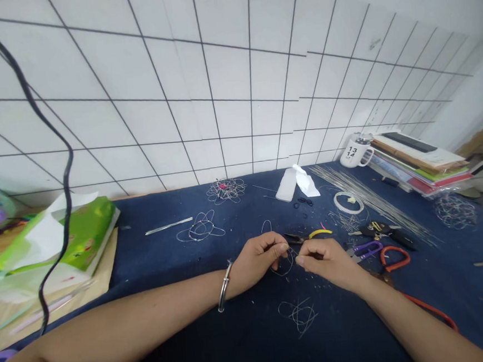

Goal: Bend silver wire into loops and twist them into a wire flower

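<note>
My left hand [259, 256] and my right hand [325, 259] meet over a dark blue cloth [168, 265], each pinching a thin looped wire piece [285, 264] that hangs between them. A metal bangle [225, 287] sits on my left wrist. Pliers with yellow handles [310, 235] lie just behind my fingers. A loose tangle of wire [299, 313] lies on the cloth in front of my hands.
A wire flower with a pink centre [226, 190] and a flat wire flower [200, 229] lie further back. Straight wires [368, 199], a tape roll [347, 202], purple snips [364, 249], orange-handled tool [394, 257], white mug [355, 152] and stacked books [419, 161] fill the right. A green pack [74, 233] lies left.
</note>
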### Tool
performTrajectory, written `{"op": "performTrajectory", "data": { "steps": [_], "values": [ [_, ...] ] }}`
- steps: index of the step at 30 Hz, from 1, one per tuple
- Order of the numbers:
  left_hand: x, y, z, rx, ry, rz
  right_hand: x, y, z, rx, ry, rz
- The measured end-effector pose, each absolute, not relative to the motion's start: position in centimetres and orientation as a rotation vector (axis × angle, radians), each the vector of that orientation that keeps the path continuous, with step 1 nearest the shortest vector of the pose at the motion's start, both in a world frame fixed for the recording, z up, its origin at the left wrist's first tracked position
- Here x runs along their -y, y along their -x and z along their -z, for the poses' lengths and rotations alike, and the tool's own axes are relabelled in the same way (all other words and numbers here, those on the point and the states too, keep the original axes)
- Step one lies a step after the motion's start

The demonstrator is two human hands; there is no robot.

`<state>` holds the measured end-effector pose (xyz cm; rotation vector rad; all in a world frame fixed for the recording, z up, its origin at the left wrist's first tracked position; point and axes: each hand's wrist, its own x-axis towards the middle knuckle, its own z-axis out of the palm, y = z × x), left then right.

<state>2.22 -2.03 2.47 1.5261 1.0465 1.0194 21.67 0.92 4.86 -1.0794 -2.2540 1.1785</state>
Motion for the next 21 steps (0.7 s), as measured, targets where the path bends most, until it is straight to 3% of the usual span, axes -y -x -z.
{"op": "performTrajectory", "data": {
  "steps": [8, 11, 16, 21],
  "values": [
    [2.7, -2.4, -3.1, -1.039, -1.628, -0.956, -0.4, -21.1, -4.3, 2.454, 1.011, -1.082],
    [2.4, -2.2, -3.3, -1.087, -1.653, -1.007, -0.7, -21.7, -5.2, 2.645, 0.987, -0.833],
    [0.4, -1.1, -3.0, -1.22, -1.566, -1.19, -2.5, -24.5, -5.9, 2.797, 1.192, -0.124],
    [-1.4, -0.4, -2.0, -1.274, -1.353, -1.277, -4.0, -26.5, -4.7, 2.927, 1.288, -0.014]
  ]
}}
